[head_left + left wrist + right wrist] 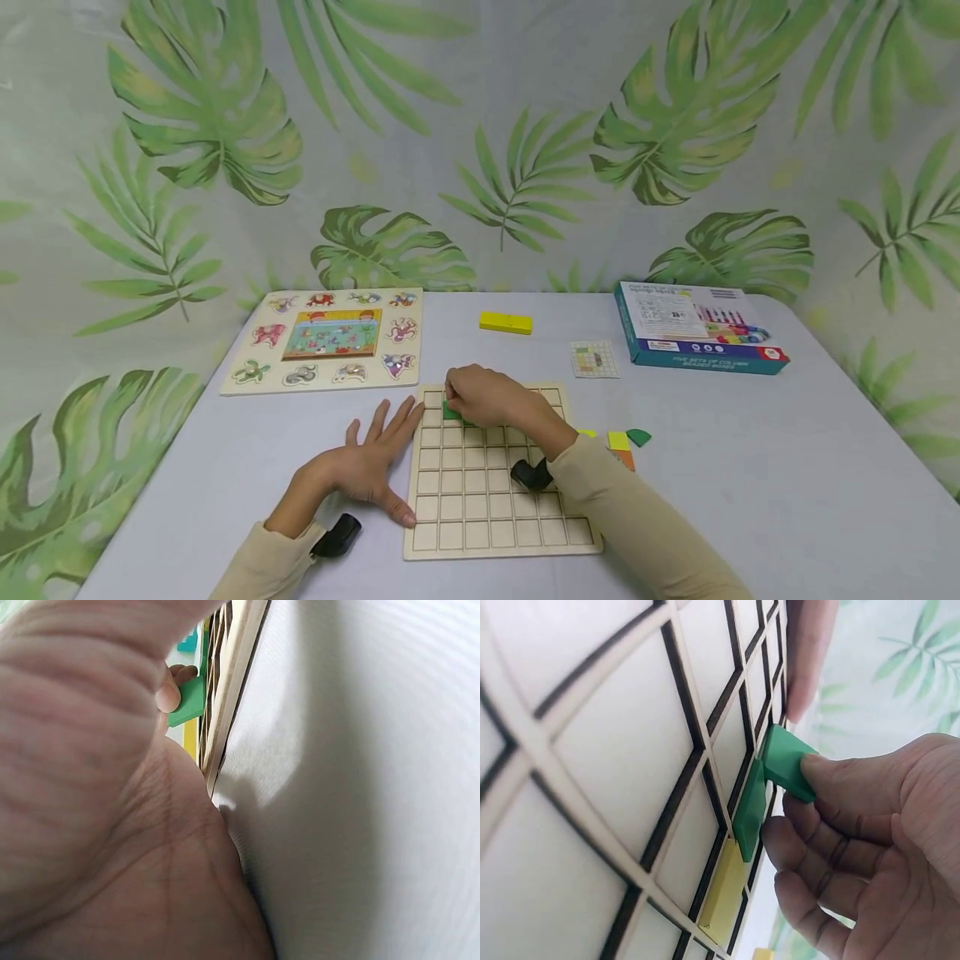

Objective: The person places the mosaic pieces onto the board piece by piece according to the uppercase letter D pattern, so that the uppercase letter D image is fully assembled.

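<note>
A green tile (787, 763) is pinched in the fingers of the right hand (483, 398) and held tilted at the far left corner of the wooden grid board (495, 508), one edge down in a cell and the other raised. The left hand (371, 462) is laid flat with fingers spread on the table (750, 500), at about nine o'clock of the board, its fingertips touching the board's left edge.

A slip is judged possible: because the tile is tilted, it could catch on the thin rib between cells and jam or pop out of the pinch. The green tile already seated beside it (748, 814) and the yellow tile (721, 894) next in line could be knocked loose by a sideways push. The board could also slide if the flat hand lifts.

The board's cells are mostly unfilled; only those few tiles are seen, near its far left corner. Loose tiles (626, 439) lie on the table at three o'clock of the board. A closed box (697, 337) stands at two o'clock; its contents cannot be seen.
</note>
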### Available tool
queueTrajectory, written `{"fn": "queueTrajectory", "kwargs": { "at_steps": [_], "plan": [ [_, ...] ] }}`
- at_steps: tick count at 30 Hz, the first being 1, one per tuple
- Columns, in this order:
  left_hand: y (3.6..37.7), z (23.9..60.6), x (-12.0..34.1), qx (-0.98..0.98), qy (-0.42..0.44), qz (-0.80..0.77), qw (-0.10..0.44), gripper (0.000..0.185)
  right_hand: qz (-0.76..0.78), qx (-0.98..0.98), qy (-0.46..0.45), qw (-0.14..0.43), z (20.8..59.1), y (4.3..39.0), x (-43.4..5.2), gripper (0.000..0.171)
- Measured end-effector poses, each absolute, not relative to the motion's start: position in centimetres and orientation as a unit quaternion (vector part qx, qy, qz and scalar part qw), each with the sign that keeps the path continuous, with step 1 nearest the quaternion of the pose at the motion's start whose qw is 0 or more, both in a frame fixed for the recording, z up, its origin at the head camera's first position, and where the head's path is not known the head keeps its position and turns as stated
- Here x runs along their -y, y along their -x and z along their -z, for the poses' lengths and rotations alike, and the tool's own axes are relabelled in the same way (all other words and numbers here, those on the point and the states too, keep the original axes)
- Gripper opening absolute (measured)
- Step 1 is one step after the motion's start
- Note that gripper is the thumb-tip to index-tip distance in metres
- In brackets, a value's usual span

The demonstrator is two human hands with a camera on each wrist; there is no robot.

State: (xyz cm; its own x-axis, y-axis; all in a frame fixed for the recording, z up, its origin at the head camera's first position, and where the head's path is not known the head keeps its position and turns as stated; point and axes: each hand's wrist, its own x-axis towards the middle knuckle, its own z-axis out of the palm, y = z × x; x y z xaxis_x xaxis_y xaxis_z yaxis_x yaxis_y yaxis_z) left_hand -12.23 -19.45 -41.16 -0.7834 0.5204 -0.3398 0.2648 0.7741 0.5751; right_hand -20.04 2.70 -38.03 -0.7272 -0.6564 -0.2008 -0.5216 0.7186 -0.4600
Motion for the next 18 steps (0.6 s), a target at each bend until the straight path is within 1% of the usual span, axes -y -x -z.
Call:
{"fn": "queueTrajectory", "kwargs": {
  "at_steps": [8, 14, 18],
  "plan": [
    [12.1, 41.02, 19.39, -0.91, -0.215, -0.255, 0.245, 0.149, 0.15, -0.919, 0.329, 0.159, 38.22, 19.76, -2.41, 0.011],
    [12.03, 40.9, 19.34, -0.908, -0.214, -0.262, 0.249, 0.148, 0.148, -0.916, 0.34, 0.152, 38.4, 19.7, -2.38, 0.005],
    [12.01, 40.82, 19.33, -0.906, -0.217, -0.26, 0.252, 0.148, 0.155, -0.915, 0.341, 0.15, 38.39, 19.55, -2.51, 0.005]
  ]
}}
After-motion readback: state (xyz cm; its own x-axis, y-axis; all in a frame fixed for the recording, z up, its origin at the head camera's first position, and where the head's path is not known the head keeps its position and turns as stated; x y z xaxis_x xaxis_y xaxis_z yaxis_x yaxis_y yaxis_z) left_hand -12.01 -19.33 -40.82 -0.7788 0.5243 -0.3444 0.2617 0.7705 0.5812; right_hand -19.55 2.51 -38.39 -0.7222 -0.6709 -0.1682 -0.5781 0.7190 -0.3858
